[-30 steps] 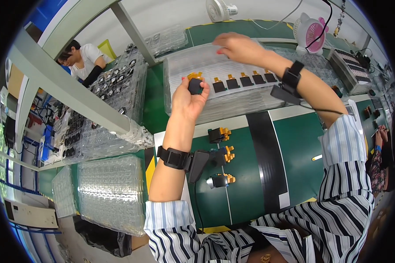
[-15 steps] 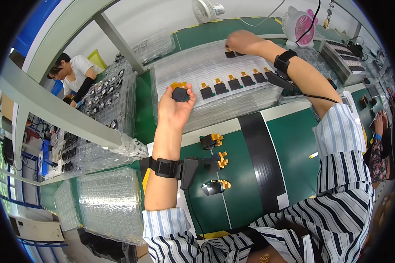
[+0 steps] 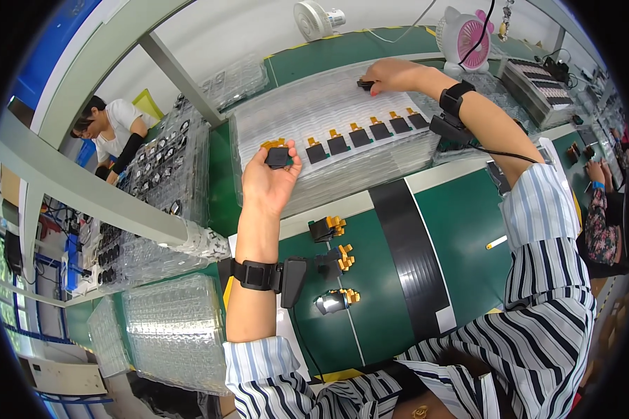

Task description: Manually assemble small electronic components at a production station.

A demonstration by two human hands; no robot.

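Observation:
My left hand, palm up, is closed around a small stack of black square modules with orange flex tabs. It hovers over the left end of a stack of clear plastic trays. At the far side of the top tray, my right hand pinches a dark square module that looks much like the others; its fingertips are partly hidden. Between the hands, a row of several black modules with orange tabs lies in the tray's near part.
Three bunches of black modules with orange tabs lie on the green table, beside a black strip. Clear trays are stacked at left, past a grey post. A pink-white fan stands far right. Co-workers sit either side.
At the far side, the dark modules that lay flat under my right hand now appear gathered and tilted at its fingertips. My left hand keeps its stack. The whole view has shifted slightly.

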